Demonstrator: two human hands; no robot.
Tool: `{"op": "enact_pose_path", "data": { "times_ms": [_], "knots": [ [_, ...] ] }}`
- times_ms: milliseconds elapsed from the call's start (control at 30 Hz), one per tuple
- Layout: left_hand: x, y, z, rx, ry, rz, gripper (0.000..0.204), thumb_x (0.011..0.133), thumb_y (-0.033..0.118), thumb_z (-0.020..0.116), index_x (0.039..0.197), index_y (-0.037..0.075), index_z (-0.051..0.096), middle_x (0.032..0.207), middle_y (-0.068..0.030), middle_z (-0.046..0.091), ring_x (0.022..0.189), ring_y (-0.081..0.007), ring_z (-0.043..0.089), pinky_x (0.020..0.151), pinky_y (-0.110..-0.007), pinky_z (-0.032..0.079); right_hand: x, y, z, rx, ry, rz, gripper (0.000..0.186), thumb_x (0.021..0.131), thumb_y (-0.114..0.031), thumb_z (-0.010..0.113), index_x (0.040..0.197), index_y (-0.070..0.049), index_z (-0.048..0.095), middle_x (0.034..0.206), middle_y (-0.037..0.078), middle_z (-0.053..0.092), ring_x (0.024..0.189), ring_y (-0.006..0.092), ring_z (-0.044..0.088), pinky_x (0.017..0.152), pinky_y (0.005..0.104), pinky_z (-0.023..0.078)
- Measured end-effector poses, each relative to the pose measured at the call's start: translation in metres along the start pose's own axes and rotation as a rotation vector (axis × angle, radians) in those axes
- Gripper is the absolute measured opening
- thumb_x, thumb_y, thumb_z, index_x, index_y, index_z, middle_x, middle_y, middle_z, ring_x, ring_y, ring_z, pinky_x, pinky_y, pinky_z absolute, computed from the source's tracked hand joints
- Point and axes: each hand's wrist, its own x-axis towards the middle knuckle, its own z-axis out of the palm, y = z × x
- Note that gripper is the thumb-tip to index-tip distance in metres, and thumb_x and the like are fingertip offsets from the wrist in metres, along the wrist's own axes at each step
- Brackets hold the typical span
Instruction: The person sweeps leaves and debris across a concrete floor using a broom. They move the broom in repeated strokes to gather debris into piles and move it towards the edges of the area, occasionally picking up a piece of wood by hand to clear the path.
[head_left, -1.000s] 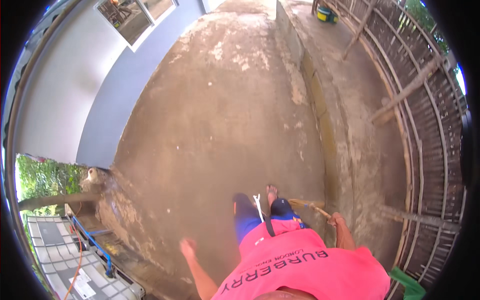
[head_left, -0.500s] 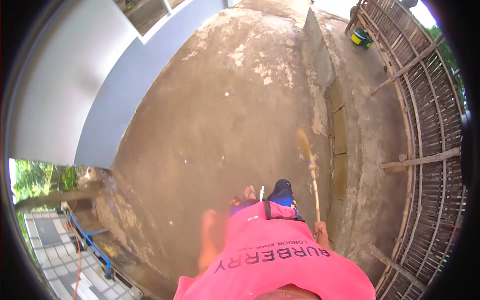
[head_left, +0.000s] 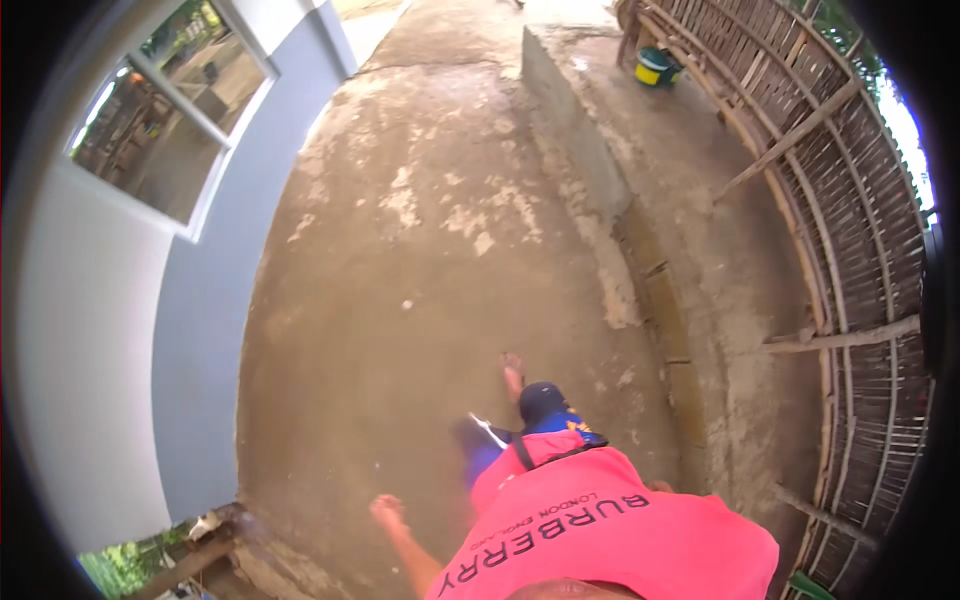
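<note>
My left hand (head_left: 387,510) hangs out to the left of the pink shirt (head_left: 590,515), over the concrete ground. It holds nothing, and its fingers look loosely parted. Of my right hand (head_left: 660,486) only a small patch of skin shows past the shirt's right side; its fingers are hidden. The long-handled brush or broom seen earlier is out of sight, so whether I still grip it cannot be told. Below the shirt are blue patterned shorts (head_left: 568,418) with a white drawstring (head_left: 490,430). One bare foot (head_left: 513,368) is on the ground ahead.
Worn concrete ground (head_left: 400,350) stretches ahead, with a small white bit (head_left: 406,304) on it. A low concrete ledge (head_left: 580,130) runs along the right, before a woven stick fence (head_left: 860,230). A green-and-yellow bucket (head_left: 652,70) stands there. At left is a grey-and-white wall (head_left: 200,370) with a window.
I have moved forward along the wall, and more of its window shows. My left hand has swung outward. The broom and most of my right hand have gone out of sight.
</note>
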Motion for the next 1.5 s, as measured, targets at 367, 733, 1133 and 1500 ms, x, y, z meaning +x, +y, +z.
{"op": "enact_pose_path", "data": {
  "times_ms": [367,733,1133,1500],
  "knots": [
    [0.084,0.093,0.259,1.103,-0.996,0.22,0.031,0.094,0.025,0.044,0.074,0.01,0.062,0.065,-0.0017,0.057,0.066,-0.0197,0.056,0.055,-0.037,0.048,0.003,-0.397,-0.069,0.147,0.228,-0.246,0.018,0.079,-0.02,0.069,0.074,-0.003,0.067,0.052,0.003,0.049,0.043,0.0151,0.044,0.038,0.0349,0.035],
    [0.278,0.627,0.577,0.419,-0.53,0.558,0.035,0.1,0.031,0.041,0.127,0.011,0.052,0.116,-0.0062,0.062,0.096,-0.0174,0.061,0.078,-0.032,0.048,-0.085,-0.618,-0.055,0.395,0.128,-0.337,0.028,0.079,-0.022,0.07,0.089,0.004,0.066,0.066,0.008,0.06,0.061,0.0203,0.058,0.055,0.0356,0.048],
    [0.292,0.459,0.754,0.944,-0.83,-0.01,0.027,0.097,0.03,0.047,0.102,0.007,0.062,0.09,-0.0078,0.065,0.079,-0.0205,0.063,0.067,-0.038,0.053,-0.269,-0.897,-0.215,0.14,0.085,-0.133,0.023,0.083,-0.025,0.067,0.09,-0.004,0.062,0.086,0.01,0.066,0.079,0.0174,0.061,0.072,0.0348,0.047],
    [0.307,0.578,0.98,1.144,-0.865,-0.103,0.027,0.097,0.029,0.045,0.106,0.007,0.058,0.094,-0.0058,0.063,0.083,-0.0174,0.061,0.068,-0.034,0.05,-0.026,-1.202,-0.323,0.527,-0.127,-0.055,0.014,0.089,-0.012,0.053,0.083,-0.003,0.061,0.059,0.007,0.053,0.049,0.018,0.05,0.044,0.0355,0.041]
  ]
}}
